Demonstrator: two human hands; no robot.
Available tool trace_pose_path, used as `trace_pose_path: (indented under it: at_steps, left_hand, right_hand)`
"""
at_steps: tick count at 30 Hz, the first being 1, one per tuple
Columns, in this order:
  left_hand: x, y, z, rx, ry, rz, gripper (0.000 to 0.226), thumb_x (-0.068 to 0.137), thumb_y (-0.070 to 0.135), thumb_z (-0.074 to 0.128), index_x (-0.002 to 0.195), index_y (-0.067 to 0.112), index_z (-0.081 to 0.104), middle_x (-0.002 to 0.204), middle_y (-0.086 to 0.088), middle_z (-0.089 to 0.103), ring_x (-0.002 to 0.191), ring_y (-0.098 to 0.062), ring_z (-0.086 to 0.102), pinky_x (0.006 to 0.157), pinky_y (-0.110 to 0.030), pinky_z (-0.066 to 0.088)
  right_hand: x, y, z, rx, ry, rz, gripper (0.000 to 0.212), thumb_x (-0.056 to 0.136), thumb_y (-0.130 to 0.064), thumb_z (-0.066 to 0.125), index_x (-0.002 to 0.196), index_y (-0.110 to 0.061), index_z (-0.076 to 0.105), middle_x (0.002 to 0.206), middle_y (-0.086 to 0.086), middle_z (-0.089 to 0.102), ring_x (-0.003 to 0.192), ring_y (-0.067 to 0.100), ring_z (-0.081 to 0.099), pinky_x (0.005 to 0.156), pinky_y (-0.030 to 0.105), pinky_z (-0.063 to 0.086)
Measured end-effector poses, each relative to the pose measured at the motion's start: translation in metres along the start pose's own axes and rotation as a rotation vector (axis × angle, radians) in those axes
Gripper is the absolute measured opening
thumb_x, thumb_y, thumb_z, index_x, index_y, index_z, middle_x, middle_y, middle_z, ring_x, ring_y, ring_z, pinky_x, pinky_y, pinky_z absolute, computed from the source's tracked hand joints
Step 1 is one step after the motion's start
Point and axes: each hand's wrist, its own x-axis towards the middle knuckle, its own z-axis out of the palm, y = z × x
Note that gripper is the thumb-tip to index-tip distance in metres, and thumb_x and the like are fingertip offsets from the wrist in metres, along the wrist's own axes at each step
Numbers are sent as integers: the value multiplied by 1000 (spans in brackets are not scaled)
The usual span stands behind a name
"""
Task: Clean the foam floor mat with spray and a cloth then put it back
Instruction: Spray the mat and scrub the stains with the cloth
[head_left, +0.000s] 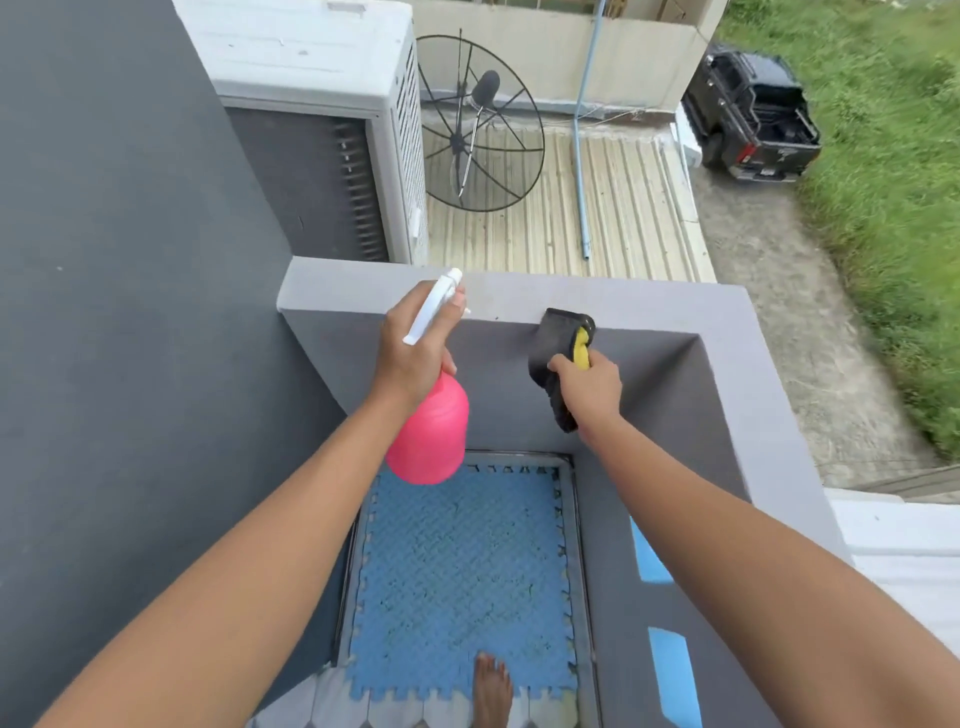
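The left hand (410, 353) is gripping the neck of a pink spray bottle (428, 431), fingers wrapped around its white trigger head, holding it in the air beside the grey wall (519, 291). The right hand (589, 387) is clutching a dark cloth (553, 345) with a yellow side, pressing it against the wall's top edge. The blue foam mat (462, 577) is lying on the floor far below both hands, in the corner under the wall, with a bare foot (491, 691) standing on its near edge.

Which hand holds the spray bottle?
The left hand grips the pink spray bottle; the right hand holds a dark cloth instead.
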Motion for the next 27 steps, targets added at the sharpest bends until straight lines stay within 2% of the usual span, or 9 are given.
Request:
trace_pose_path:
  at_steps: [2, 4, 7, 9, 12, 15, 19, 22, 27]
  left_hand:
    - [-34, -28, -14, -15, -22, -68, 18, 101, 31, 59, 114, 26, 69, 108, 8, 74, 39, -18, 57, 44, -25, 44]
    - [-67, -60, -25, 4, -44, -140, 21, 103, 27, 58, 119, 18, 68, 116, -1, 73, 43, -7, 58, 43, -25, 45]
    - [-114, -115, -41, 74, -83, -186, 33, 95, 42, 60, 108, 12, 70, 106, -19, 73, 37, -20, 54, 43, -41, 49]
    - [-144, -157, -51, 103, -74, -228, 41, 90, 49, 61, 104, 12, 70, 99, -22, 73, 35, -25, 53, 44, -46, 51]
    - [-188, -224, -59, 141, -37, -330, 38, 86, 48, 66, 99, 13, 71, 93, -25, 70, 34, -23, 53, 41, -33, 49]
    - [-232, -308, -55, 247, -51, -426, 18, 88, 29, 71, 97, 15, 74, 91, -25, 70, 38, -20, 52, 39, -26, 47]
    - [-293, -454, -43, 385, -115, -541, 22, 88, 27, 69, 95, 7, 72, 77, -27, 65, 39, -20, 49, 40, -27, 47]
    - [-331, -561, -32, 431, -151, -600, 16, 90, 23, 69, 90, 7, 69, 64, -13, 56, 41, -21, 49, 43, -27, 46]
    - [-363, -688, -38, 540, -23, -598, 9, 85, 19, 74, 87, 12, 68, 67, -5, 61, 38, -10, 55, 51, -33, 54]
  right_hand:
    - [-31, 24, 8, 141, -10, 32, 14, 75, -24, 62, 75, -15, 52, 71, 3, 57, 65, 21, 53, 59, 34, 46]
    - [-60, 51, 14, 251, -31, 98, 8, 76, -20, 62, 81, -16, 58, 79, 4, 63, 71, 23, 60, 61, 38, 53]
    - [-98, 99, 23, 322, -89, 167, 11, 79, -11, 62, 90, -13, 61, 85, 7, 64, 76, 24, 64, 64, 41, 59]
    - [-118, 137, 30, 324, -127, 212, 12, 80, -10, 62, 92, -12, 62, 87, 10, 65, 78, 27, 66, 67, 48, 60]
    - [-140, 197, 38, 319, -161, 289, 13, 81, -10, 62, 94, -9, 61, 86, 12, 66, 80, 33, 66, 70, 59, 58]
    - [-145, 267, 54, 322, -171, 365, 18, 85, -9, 61, 103, -5, 60, 93, 16, 68, 81, 35, 68, 60, 51, 60]
    - [-137, 375, 88, 401, -187, 470, 26, 87, -8, 60, 112, -9, 63, 106, 19, 71, 91, 40, 71, 65, 53, 61]
    - [-127, 455, 114, 368, -175, 489, 21, 86, -9, 60, 106, -11, 64, 102, 17, 70, 91, 39, 71, 67, 59, 60]
    - [-100, 544, 171, 178, -146, 341, 4, 76, -17, 63, 78, -18, 61, 83, 11, 65, 86, 42, 69, 65, 51, 58]
